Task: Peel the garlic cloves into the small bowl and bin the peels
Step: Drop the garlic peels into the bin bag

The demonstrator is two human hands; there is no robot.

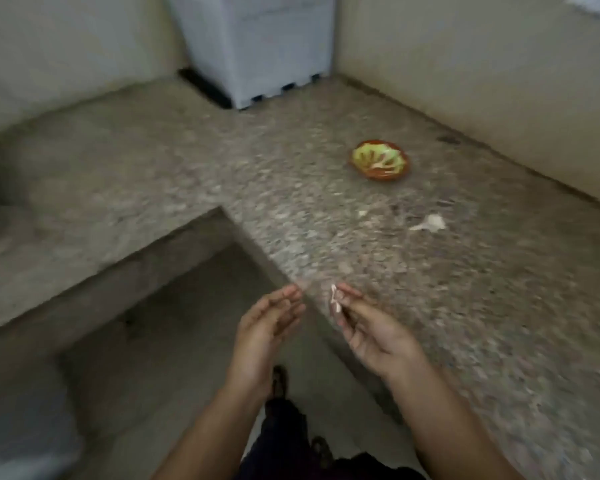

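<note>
A small brown bowl [380, 163] with a green inside stands far out on the speckled stone counter [326, 209] and holds pale peeled cloves. A garlic bulb piece [430, 223] lies on the counter to the bowl's near right, with a small pale scrap [362, 213] beside it. My right hand [371, 327] hovers over the counter's near edge and pinches thin white garlic peels [335, 302] between thumb and fingertips. My left hand [267, 323] is just left of it, fingers straight and holding nothing. The view is blurred.
A white boxy appliance [257, 46] stands in the far corner where two walls meet. The counter is L-shaped, with a floor recess [174, 341] at its inner corner below my hands. My feet [279, 379] show on the floor.
</note>
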